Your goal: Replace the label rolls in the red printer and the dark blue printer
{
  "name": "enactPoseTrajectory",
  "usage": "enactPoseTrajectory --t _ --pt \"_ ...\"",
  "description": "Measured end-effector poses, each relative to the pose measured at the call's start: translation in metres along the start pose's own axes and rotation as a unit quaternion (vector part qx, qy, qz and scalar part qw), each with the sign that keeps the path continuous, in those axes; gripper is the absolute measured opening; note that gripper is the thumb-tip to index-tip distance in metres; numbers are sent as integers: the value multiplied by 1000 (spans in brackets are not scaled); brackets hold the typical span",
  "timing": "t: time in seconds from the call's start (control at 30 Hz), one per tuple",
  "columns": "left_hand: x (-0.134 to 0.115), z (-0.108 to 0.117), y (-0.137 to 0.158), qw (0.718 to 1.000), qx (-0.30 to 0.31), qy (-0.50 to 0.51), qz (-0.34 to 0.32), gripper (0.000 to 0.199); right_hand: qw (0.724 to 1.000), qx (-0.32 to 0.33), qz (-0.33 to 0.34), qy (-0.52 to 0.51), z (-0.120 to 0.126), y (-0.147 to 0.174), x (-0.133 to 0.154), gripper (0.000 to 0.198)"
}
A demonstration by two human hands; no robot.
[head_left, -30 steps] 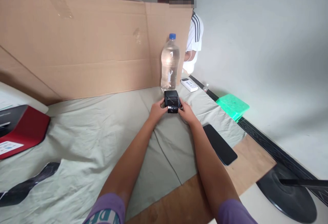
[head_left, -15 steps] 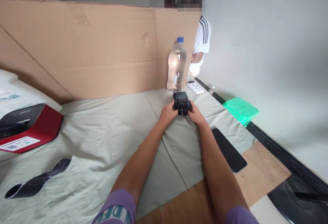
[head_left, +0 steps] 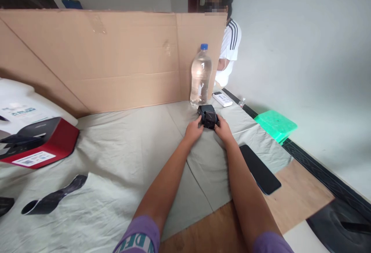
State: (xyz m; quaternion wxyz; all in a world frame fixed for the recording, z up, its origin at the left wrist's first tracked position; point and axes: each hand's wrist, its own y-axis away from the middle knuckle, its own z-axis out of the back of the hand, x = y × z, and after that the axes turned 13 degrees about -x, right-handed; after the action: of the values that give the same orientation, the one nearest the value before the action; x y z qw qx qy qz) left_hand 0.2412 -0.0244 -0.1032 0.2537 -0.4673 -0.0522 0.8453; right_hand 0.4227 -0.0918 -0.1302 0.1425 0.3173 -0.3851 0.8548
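Note:
Both arms reach out across the cloth to a small black boxy device [head_left: 205, 110], which sits just in front of a tall clear bottle [head_left: 200, 76] with a blue cap. A glossy dark piece, creased or lined, covers the device's near face. My left hand [head_left: 194, 131] grips its left side, the thumb pressed near the front corner. On the right side, my right hand [head_left: 223, 130] holds the device the same way. The undersides of both hands' fingers are partly hidden. I cannot tell the device's exact kind.
A black phone [head_left: 260, 170] lies right of my right forearm. To the left are a red-and-black machine [head_left: 59, 143], a white container [head_left: 17, 106] and a curled black strip [head_left: 55, 197]. A cardboard panel [head_left: 124, 60] stands behind; a person [head_left: 230, 40] is beyond it.
The camera view has turned slightly left, so the scene sits further right. Both hands keep hold of the black device, whose near face looks shorter and more creased.

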Motion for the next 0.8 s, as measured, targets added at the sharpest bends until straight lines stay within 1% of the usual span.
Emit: enactPoseTrajectory --t 0.13,0.23,0.3,0.37,0.4,0.47,0.53,0.57,0.6,0.63,0.7,0.77,0.8 --pt "-4 2 3 1000 13 3 -8 66 1000 -3 -6 -12 1 -2 3 68" --pt "-11 12 12 1000 15 19 -3 66 999 -17 -20 -44 2 -2 4 67" --pt "-13 31 23 1000 -1 27 -2 62 997 -44 -42 -56 2 -2 4 66" --pt "-8 64 35 1000 -22 10 5 58 994 -91 -55 -35 3 -1 6 64" --pt "-2 87 42 999 -35 -7 13 56 991 -122 -52 -13 4 0 10 62" --pt "13 146 57 995 -82 -47 33 52 980 -190 -18 46 4 2 23 58" --pt "35 218 74 981 -164 -86 60 50 966 -238 42 93 3 4 46 52" --pt "48 256 83 969 -210 -106 71 51 962 -241 80 103 1 7 62 50" --pt "62 295 92 954 -260 -125 80 50 961 -229 118 104 -4 11 80 47" --pt "77 332 101 933 -318 -144 86 48 962 -205 155 93 -11 16 100 44" --pt "110 400 116 882 -417 -186 114 48 967 -137 213 40 -32 32 147 37" --pt "145 454 125 832 -477 -221 176 51 968 -62 240 -45 -66 52 199 31" --pt "161 474 128 820 -483 -223 210 53 965 -27 243 -91 -87 63 226 29"
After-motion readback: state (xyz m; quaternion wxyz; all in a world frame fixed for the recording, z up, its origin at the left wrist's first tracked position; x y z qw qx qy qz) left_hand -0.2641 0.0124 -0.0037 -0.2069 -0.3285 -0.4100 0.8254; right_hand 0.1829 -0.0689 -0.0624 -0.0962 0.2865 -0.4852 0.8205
